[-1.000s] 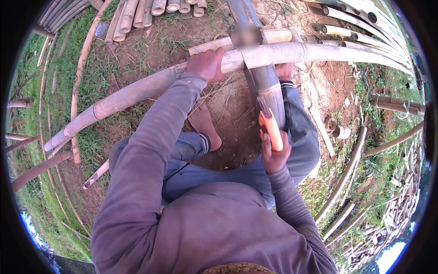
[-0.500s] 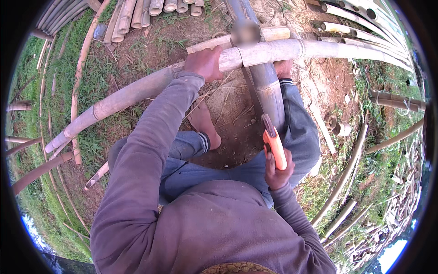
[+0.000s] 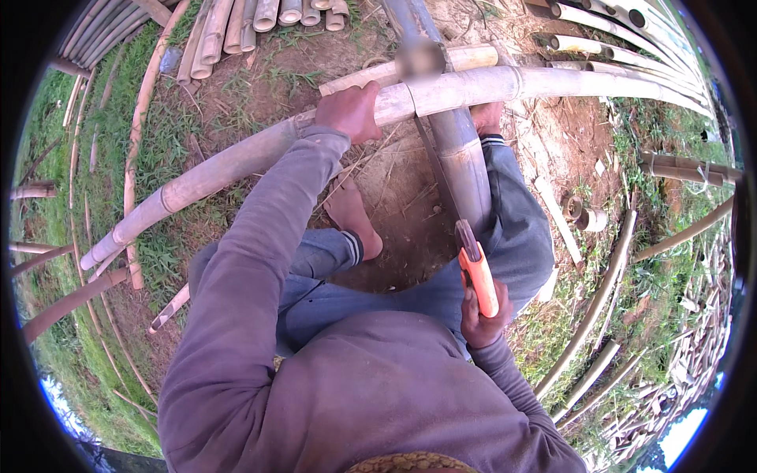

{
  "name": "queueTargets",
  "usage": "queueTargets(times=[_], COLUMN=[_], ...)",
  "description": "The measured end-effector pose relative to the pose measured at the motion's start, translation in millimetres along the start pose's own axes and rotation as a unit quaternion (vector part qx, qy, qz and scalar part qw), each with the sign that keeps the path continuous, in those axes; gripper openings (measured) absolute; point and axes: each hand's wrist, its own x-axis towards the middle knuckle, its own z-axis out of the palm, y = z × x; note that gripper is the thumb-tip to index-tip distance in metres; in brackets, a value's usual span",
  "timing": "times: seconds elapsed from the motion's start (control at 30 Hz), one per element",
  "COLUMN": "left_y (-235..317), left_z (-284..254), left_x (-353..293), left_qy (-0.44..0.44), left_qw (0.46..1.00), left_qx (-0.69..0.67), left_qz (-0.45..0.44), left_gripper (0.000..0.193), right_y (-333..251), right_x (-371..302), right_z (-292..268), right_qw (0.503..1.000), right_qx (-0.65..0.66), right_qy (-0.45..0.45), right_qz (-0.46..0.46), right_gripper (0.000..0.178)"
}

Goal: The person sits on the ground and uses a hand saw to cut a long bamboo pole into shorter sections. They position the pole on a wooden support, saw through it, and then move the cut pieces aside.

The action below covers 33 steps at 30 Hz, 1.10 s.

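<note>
Where the long pole [image 3: 465,88] lies: as it runs from the lower left to the upper right of the view, it crosses over a thick grey bamboo [image 3: 461,158] set lengthwise in front of the person.
Left hand [image 3: 348,113]: on top of the long pole, left of the crossing; the fingers curl over its surface, but I cannot tell whether they are spread or pressed together.
Right hand [image 3: 484,318]: low, near the right knee, with its fingers wrapped around the orange handle [image 3: 483,284]; some fingertips are hidden.
Saw blade [image 3: 436,162]: dark and narrow, reaching away from the handle along the left side of the grey bamboo to the near edge of the long pole; a thin dark line crosses the pole there.
Bare feet: left foot [image 3: 352,218] on the dirt below the left hand; right foot [image 3: 488,118] just beside the grey bamboo.
Short pale piece [image 3: 471,57]: just beyond the long pole.
Cut poles [image 3: 229,31]: side by side at the upper left.
</note>
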Motion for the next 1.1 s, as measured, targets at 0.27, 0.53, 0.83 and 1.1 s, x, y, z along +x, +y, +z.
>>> queueTargets(times=[0.27,0.53,0.83,1.1], left_y=[13.3,2.9,6.5,11.4], left_z=[-13.5,-6.2,-5.5,11.4], left_x=[-9.6,-6.4,-16.1,-19.8], left_qy=[-0.003,-0.014,-0.015,-0.020], left_qw=[1.000,1.000,1.000,0.999], left_qx=[0.009,0.007,0.018,-0.025], left_qz=[-0.005,-0.010,-0.003,0.006], left_gripper=[0.070,0.070,0.070,0.074], right_y=[16.5,-2.6,17.3,20.6], right_x=[155.7,-9.1,154.3,122.0], right_z=[110.3,-4.4,113.2,83.9], right_qw=[0.999,0.999,0.999,0.993], right_qx=[0.021,0.007,0.037,0.069], right_qy=[0.047,-0.007,0.018,-0.027], right_qz=[0.003,0.030,0.018,0.096], right_gripper=[0.031,0.026,0.027,0.028])
